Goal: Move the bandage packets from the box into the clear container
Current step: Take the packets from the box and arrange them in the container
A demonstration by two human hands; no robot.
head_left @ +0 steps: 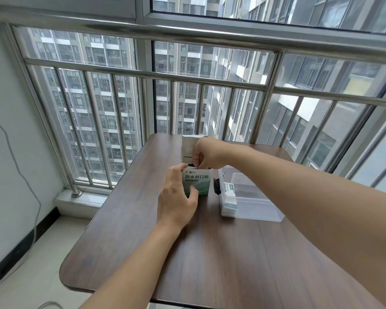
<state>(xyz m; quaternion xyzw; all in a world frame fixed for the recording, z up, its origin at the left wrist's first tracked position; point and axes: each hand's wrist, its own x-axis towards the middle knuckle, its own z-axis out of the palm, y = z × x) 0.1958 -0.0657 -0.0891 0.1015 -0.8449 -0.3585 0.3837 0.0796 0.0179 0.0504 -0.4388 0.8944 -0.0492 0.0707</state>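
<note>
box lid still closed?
No: the box has its top flap standing open, the right hand reaching its fingers into the opening while the left hand grips the box.

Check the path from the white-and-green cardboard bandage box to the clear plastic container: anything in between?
Nothing visible blocks it. The white-and-green cardboard bandage box, held by the left hand, stands just left of the clear plastic container. The right hand reaches into the box's open top; its forearm crosses above the container.

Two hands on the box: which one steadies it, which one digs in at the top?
The left hand grips the box by its front face. The right hand pinches at its open top.
</note>
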